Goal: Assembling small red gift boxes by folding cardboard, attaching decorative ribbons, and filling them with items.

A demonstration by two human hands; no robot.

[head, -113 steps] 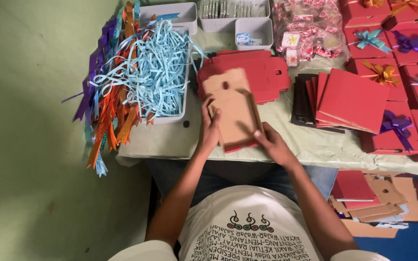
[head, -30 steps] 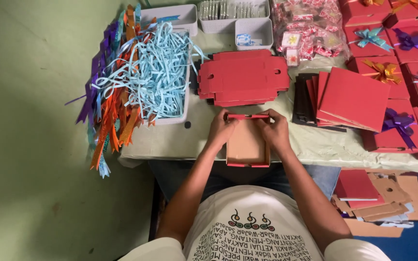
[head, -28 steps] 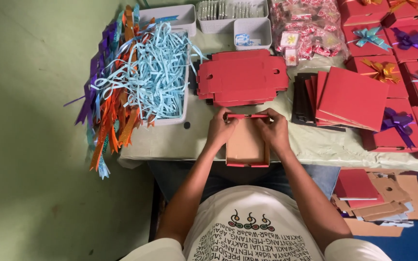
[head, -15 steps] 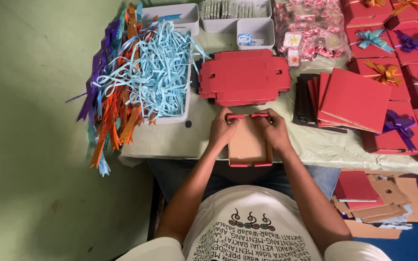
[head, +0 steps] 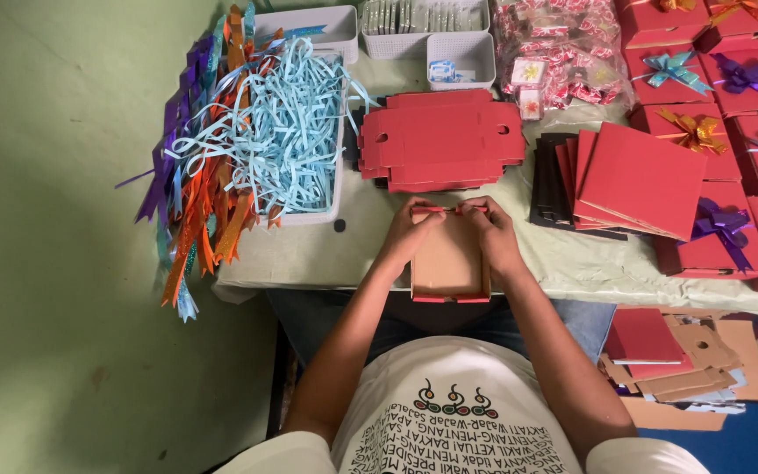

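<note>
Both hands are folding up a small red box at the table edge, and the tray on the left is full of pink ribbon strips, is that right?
Not quite. In the head view the tray holds light blue ribbon strips, not pink. The rest stands: the left hand and right hand grip the far wall of the small red box at the table edge.

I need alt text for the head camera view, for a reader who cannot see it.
Both hands, left hand and right hand, fold a red box at the table edge. Flat red cutouts lie behind it, ribbons to the left.

Bare tablecloth (head: 326, 254) between ribbon tray (head: 309, 211) and box (head: 449, 263)
</note>
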